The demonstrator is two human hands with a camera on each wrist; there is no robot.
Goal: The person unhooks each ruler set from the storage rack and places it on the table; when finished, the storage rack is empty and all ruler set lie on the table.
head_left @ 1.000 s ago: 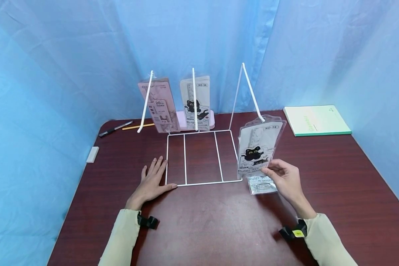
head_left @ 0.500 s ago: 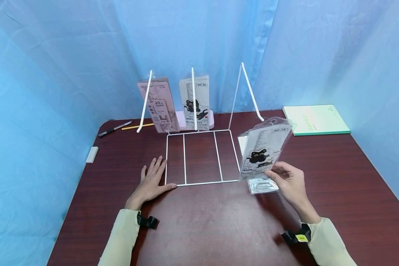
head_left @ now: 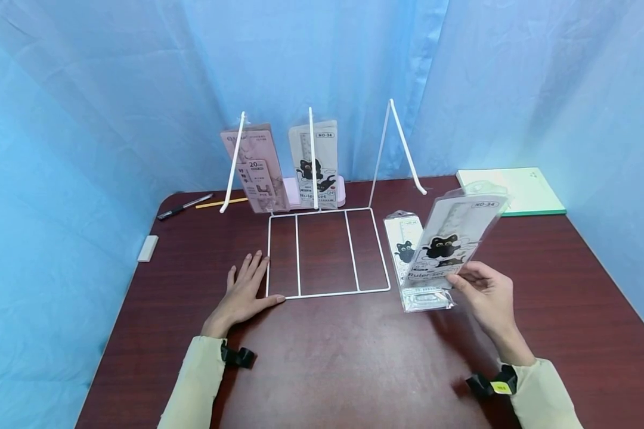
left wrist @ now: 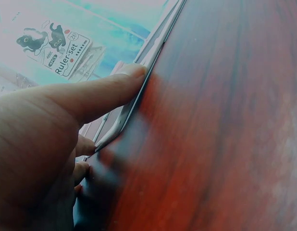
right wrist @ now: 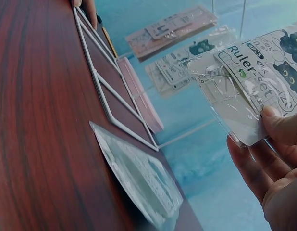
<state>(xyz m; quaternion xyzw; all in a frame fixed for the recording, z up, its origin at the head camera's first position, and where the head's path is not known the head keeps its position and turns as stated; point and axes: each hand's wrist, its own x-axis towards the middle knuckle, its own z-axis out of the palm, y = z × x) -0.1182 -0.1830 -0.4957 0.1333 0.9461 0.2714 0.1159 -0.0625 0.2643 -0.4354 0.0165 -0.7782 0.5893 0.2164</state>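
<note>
My right hand point(head_left: 485, 295) pinches the lower corner of a ruler set pack point(head_left: 453, 238), a clear sleeve with a black cat card. The pack is tilted in the air, off the rack's right prong. Below it, a second ruler set point(head_left: 402, 232) lies on the table, partly covered in the head view. The left hand point(head_left: 241, 295) rests at the left front corner of the white wire rack point(head_left: 322, 295), fingers straight, thumb on the front bar. On the rack's left prong hangs a pink ruler set point(head_left: 257, 173); another cat ruler set point(head_left: 324, 155) hangs on the middle prong.
A green-edged notebook point(head_left: 520, 193) lies at the back right. A pen point(head_left: 185, 207), a yellow pencil point(head_left: 220, 203) and a white eraser point(head_left: 148, 248) lie at the left. Behind the rack is a lilac box point(head_left: 341, 192). Blue curtains point(head_left: 354, 53) surround the table.
My right hand has drawn the ruler set away from the right prong's tip, towards the right, baring more of the pack lying on the table. The left hand has stayed put.
</note>
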